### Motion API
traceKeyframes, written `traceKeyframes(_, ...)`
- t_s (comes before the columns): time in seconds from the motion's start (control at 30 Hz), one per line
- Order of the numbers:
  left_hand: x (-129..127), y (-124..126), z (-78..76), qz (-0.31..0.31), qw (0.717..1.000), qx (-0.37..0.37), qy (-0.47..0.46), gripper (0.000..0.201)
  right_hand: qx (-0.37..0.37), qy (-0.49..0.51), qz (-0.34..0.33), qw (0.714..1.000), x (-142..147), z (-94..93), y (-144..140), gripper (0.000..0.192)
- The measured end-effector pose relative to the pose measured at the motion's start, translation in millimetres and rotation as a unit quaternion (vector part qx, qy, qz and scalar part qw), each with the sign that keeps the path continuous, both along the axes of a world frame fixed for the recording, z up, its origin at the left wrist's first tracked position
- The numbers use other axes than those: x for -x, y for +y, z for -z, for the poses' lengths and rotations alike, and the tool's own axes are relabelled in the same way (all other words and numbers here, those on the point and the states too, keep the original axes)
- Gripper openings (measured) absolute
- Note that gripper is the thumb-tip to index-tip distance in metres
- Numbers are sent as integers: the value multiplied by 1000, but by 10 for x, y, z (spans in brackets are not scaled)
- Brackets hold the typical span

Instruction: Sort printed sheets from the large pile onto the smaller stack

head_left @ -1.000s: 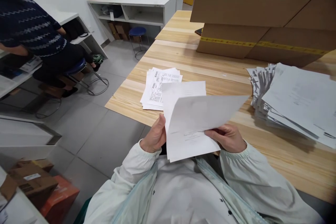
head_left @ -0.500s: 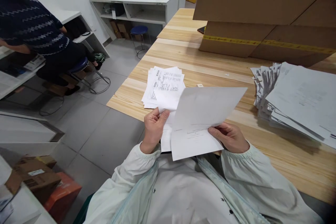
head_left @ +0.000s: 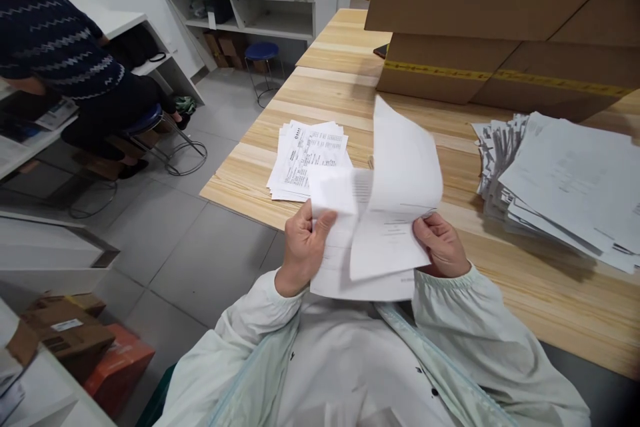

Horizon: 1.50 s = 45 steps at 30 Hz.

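Note:
My left hand [head_left: 304, 248] is closed on a white paper sheet [head_left: 336, 260], thumb on top, near the table's front edge. A second sheet of paper [head_left: 395, 240] overlaps it, pinched at its right edge by my right hand [head_left: 443, 244]; its upper part bends up and away from me. Faint printed lines show on both sheets. Just beyond my left hand lies a small stack of printed papers [head_left: 311, 150]. To the right of my right hand stands a thick, uneven pile of papers [head_left: 575, 180].
Large cardboard boxes [head_left: 450, 67] stand at the back right of the wooden table [head_left: 500, 300]. At the left a person in a patterned top [head_left: 65, 40] sits on a blue stool [head_left: 143, 121]. Brown and orange boxes [head_left: 120, 363] are on the lower left.
The sheet in my right hand has swung from nearly flat to bent, its top now raised. More of the left sheet shows beneath it. Both hands have shifted slightly right in view.

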<state>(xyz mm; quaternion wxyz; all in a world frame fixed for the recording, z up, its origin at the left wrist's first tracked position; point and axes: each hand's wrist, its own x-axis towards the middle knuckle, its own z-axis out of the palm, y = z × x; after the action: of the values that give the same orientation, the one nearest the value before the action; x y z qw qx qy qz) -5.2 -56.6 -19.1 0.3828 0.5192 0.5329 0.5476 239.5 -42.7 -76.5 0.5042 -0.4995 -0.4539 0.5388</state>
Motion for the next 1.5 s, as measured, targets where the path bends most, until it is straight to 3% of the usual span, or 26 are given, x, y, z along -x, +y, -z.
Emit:
traceKeyframes(0.23, -5, -27, 61, 34, 995, 38, -82, 43, 31, 49, 7, 998, 44, 1, -210, 37)
traceKeyframes(0.4, -73, -57, 57, 45, 985, 29, -166, 39, 42, 84, 10, 996, 121, -39, -356, 32)
traceKeyframes(0.57, -118, -88, 31, 51, 944, 99, -310, 41, 52, 156, 2, 986, 68, -37, -461, 32)
traceKeyframes(0.67, -150, -127, 29, 59, 927, 129, -348, 39, 54, 170, -10, 984, 31, 6, -516, 30)
traceKeyframes(0.83, -215, -241, 38, 68, 942, 93, -317, 38, -45, 37, 40, 997, -35, 66, -551, 31)
traceKeyframes(1.0, -287, -413, 41, 67, 967, 35, -244, 41, -110, -137, 128, 976, -53, 52, -754, 30)
traceKeyframes(1.13, -369, -562, 37, 82, 979, -16, -186, 47, -136, -169, 143, 966, 46, 30, -1006, 28)
traceKeyframes(1.2, -412, -596, -8, 102, 982, -33, -158, 42, -174, -124, 161, 964, 103, -47, -1066, 24)
traceKeyframes(1.33, -478, -486, -259, 154, 974, -118, -114, 32, -275, -42, 193, 941, 53, -412, -917, 57)
traceKeyframes(1.43, -519, -268, -451, 215, 960, -159, -77, 35, -310, -103, 149, 933, -131, -669, -639, 31)
traceKeyframes(1.5, -547, -114, -458, 228, 959, -153, -72, 37, -303, -139, 125, 935, -241, -693, -454, 20)
